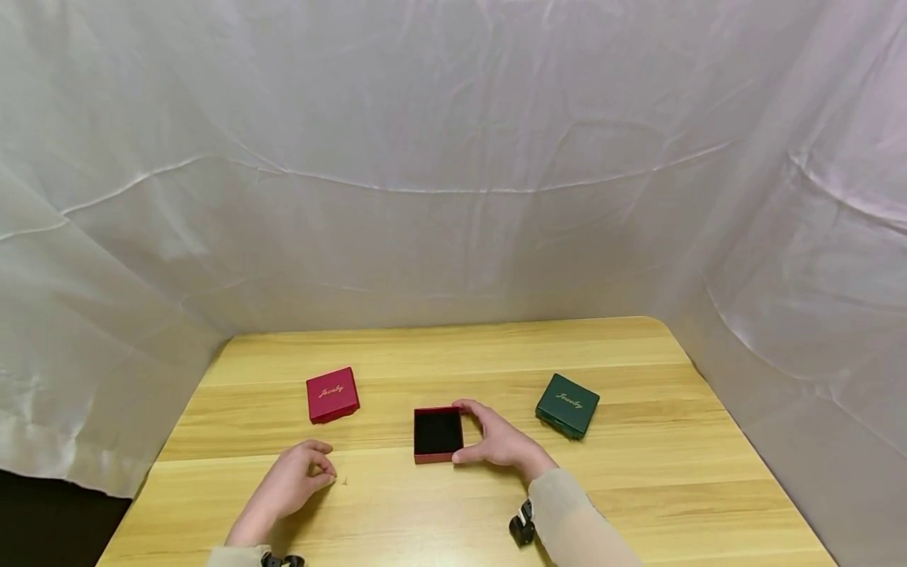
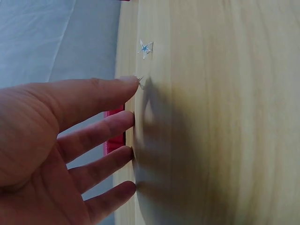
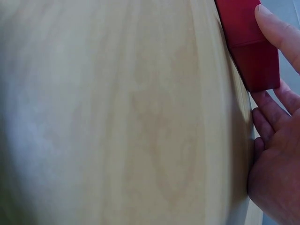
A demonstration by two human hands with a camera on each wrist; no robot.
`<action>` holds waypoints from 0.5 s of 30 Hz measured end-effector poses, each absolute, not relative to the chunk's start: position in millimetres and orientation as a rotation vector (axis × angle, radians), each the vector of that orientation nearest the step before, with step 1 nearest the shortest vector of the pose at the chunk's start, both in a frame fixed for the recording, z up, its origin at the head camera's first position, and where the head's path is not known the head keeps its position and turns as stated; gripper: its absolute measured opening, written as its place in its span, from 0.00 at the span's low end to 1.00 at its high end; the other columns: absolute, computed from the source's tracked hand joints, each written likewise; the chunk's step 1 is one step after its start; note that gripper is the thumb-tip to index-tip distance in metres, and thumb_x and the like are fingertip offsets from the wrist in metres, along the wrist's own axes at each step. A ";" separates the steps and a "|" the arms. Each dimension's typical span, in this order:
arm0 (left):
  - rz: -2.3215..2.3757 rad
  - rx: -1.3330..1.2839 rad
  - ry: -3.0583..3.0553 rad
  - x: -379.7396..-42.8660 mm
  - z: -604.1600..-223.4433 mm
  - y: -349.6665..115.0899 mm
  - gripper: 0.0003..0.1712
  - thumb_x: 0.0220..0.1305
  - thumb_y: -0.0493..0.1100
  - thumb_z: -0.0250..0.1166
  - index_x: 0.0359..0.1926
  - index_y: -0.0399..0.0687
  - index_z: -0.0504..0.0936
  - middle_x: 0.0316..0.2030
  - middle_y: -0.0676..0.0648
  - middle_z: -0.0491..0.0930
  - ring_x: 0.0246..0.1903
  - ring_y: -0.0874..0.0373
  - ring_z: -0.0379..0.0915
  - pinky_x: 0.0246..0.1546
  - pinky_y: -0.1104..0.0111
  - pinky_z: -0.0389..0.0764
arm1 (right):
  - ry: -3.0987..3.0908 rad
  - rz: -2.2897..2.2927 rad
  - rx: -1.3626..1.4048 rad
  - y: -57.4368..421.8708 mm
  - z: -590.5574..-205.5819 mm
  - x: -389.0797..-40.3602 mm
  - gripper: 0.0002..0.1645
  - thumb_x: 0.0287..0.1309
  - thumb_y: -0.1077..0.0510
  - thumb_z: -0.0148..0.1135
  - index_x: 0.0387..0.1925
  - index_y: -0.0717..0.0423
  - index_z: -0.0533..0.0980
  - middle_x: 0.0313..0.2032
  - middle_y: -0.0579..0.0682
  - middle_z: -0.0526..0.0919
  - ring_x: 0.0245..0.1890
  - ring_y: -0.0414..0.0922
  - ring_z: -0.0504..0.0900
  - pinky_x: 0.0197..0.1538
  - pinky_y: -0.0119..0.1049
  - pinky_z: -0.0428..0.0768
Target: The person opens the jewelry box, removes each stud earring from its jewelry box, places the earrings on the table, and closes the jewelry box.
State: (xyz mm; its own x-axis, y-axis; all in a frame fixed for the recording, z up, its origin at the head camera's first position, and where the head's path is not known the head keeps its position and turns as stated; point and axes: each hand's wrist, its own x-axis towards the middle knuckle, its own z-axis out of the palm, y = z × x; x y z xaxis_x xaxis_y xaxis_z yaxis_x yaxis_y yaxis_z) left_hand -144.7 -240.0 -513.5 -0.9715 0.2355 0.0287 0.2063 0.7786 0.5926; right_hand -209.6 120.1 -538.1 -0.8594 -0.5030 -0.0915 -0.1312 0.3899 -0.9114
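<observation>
My right hand (image 1: 499, 439) holds the right side of a small red jewelry box (image 1: 438, 457), thumb at its near corner and a finger at its far one. The box stands without a lid, its black padded inside facing up. In the right wrist view, the thumb lies along the box's red wall (image 3: 255, 61). Low over the table at left, my left hand (image 1: 294, 476) pinches a small star-shaped piece (image 2: 141, 83) between thumb and index finger; the index tip is hidden behind the thumb. Beside it on the wood lies another silvery star (image 2: 145, 48) with a blue centre.
A crimson box (image 1: 333, 395) lettered "Jewelry" sits at the back left. A dark green box (image 1: 568, 405) with the same lettering sits at the right, beyond my right wrist. Pale cloth (image 1: 453, 252) hangs behind and beside the wooden table (image 1: 673, 488).
</observation>
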 end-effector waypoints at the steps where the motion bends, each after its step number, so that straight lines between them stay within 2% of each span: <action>1: 0.959 0.369 2.917 -144.8 -513.0 -240.0 0.12 0.49 0.32 0.74 0.21 0.52 0.83 0.46 0.39 0.81 0.48 0.38 0.76 0.55 0.44 0.71 | 2.296 -1.463 -0.551 120.3 -538.6 -210.1 0.54 0.43 0.57 0.81 0.71 0.52 0.61 0.67 0.53 0.66 0.70 0.55 0.58 0.70 0.59 0.54; 15: 1.003 0.327 2.883 -144.0 -511.1 -239.2 0.10 0.51 0.31 0.73 0.22 0.51 0.85 0.48 0.39 0.80 0.49 0.38 0.75 0.56 0.44 0.71 | 2.301 -1.449 -0.552 120.4 -539.3 -211.0 0.54 0.43 0.54 0.81 0.71 0.53 0.62 0.66 0.53 0.67 0.69 0.55 0.59 0.70 0.58 0.54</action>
